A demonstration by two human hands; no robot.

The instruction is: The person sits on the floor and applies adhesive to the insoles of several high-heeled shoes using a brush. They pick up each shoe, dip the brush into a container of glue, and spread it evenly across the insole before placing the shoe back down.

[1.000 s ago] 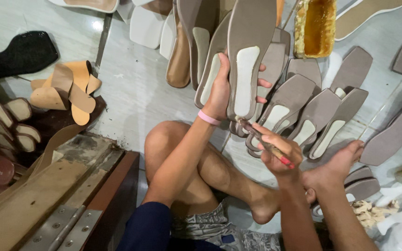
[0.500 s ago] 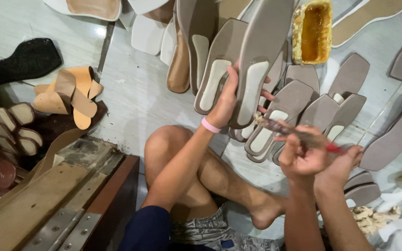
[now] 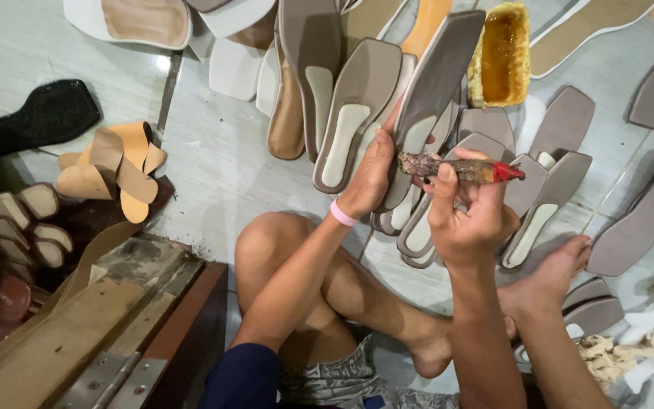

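My left hand (image 3: 372, 176) holds up a long grey shoe insole (image 3: 439, 83) by its lower end, its underside with a pale inset facing me. A pink band circles that wrist. My right hand (image 3: 469, 216) grips a glue-crusted brush (image 3: 459, 168) with a red handle end, its tip resting against the insole near my left fingers. Behind the hands stands a yellow tub of glue (image 3: 502, 57). Many more grey insoles (image 3: 346, 113) lie fanned out on the tiled floor around the hands.
My bare knee (image 3: 266, 242) and foot (image 3: 550, 276) rest on the floor below the hands. Tan strap pieces (image 3: 111, 170), a black sole (image 3: 43, 113) and stacked heel parts (image 3: 20, 220) lie left. A wooden bench edge (image 3: 115, 333) sits lower left.
The left hand has tilted the insole and brought it lower. The right hand rose from below and moved the brush up against the insole.
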